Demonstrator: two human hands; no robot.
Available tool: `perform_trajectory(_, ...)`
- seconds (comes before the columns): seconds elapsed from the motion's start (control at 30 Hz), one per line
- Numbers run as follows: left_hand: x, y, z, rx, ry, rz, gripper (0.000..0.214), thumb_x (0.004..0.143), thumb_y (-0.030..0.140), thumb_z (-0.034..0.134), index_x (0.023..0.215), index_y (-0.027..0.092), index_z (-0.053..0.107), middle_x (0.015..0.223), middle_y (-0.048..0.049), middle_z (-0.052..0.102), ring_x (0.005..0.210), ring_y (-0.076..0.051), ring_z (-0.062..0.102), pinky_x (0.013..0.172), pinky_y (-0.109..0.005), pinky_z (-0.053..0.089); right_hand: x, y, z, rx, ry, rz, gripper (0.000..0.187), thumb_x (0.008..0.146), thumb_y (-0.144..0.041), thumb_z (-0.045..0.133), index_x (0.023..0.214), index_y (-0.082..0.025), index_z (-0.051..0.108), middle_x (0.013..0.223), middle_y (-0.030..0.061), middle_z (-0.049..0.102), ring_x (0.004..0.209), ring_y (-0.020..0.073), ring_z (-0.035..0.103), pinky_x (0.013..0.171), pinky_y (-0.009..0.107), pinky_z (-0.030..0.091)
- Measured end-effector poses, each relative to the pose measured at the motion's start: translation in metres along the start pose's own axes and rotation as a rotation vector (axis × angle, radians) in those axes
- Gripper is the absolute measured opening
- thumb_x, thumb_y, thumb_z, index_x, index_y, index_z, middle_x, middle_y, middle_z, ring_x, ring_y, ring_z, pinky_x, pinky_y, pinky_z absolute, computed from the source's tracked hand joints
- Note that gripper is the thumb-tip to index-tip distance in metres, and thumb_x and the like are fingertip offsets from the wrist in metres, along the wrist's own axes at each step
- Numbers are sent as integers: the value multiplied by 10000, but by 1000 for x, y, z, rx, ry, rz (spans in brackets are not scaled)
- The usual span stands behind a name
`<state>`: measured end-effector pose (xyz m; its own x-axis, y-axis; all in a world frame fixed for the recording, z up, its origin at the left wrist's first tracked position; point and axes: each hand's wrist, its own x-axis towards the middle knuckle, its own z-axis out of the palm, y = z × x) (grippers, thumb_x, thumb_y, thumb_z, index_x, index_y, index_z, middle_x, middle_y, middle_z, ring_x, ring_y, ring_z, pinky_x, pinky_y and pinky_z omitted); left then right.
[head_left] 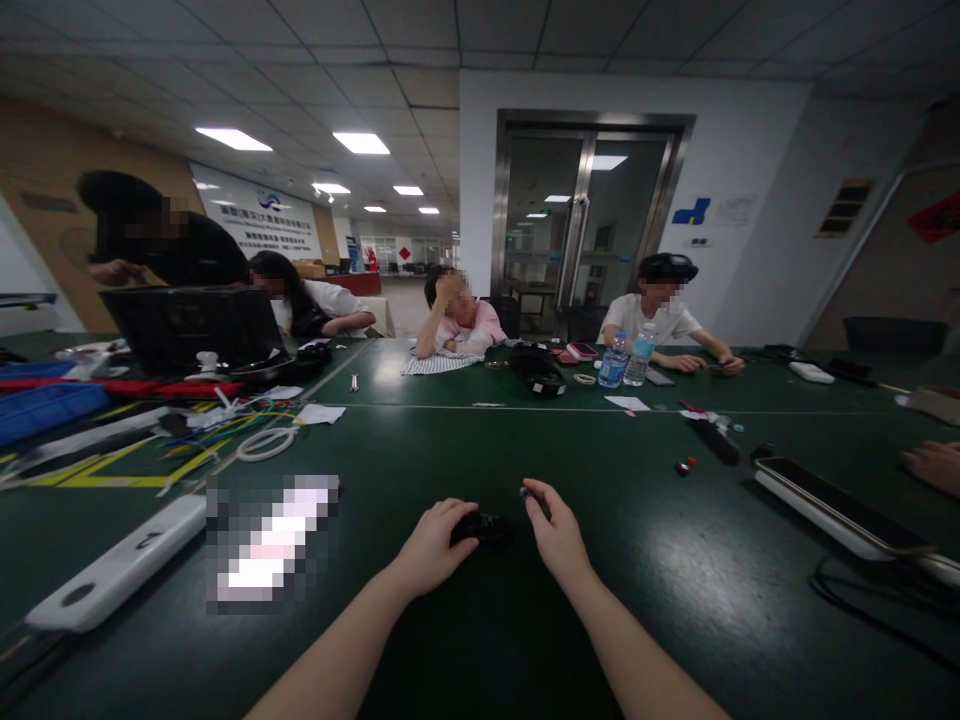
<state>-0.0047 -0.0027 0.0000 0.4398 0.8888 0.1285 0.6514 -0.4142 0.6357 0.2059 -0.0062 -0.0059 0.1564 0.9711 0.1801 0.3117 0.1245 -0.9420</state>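
Observation:
My left hand (441,540) is closed around the left end of a small black object (489,527) low over the green table (465,450). The object's right end sticks out past my fingers, and its exact kind is too dark to make out. Just to the right, my right hand (555,530) pinches a tiny dark piece (525,493) between thumb and fingertips. A narrow gap separates that piece from the black object.
On the left lie a white power strip (124,565), a blurred-out phone-like screen (274,545) and coiled cable (266,443). A phone (840,500) rests on the right, near another person's hand (934,465). Water bottles (639,355) stand farther back, before several seated people.

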Motion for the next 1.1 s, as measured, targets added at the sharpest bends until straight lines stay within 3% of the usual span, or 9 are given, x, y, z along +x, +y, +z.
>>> perform_trajectory(0.53,-1,4,-3,21,-4,11,451,786,314,529,1227,229,486,1212,-52,519,1133,-213,454,969,-350,354,3,5,-2,28,10,12,357,790,-302,470,1135,-239,538,1139,23,602,1082,195,543,934,359,427)
perform_trajectory(0.93,-1,5,-3,-12,5,-29,415,774,263,551,1185,241,507,1219,-40,515,1142,-216,453,968,-360,355,-3,-8,-4,-45,69,-32,371,784,-344,496,1135,-228,526,1116,43,608,1067,208,545,926,375,430)
perform_trajectory(1.1,0,3,-1,11,26,-6,408,763,236,556,1169,234,515,1196,-42,529,1123,-210,466,969,-344,352,-5,-13,-3,-95,28,-68,351,774,-365,518,1086,-212,568,1081,55,617,1038,214,553,929,381,417)
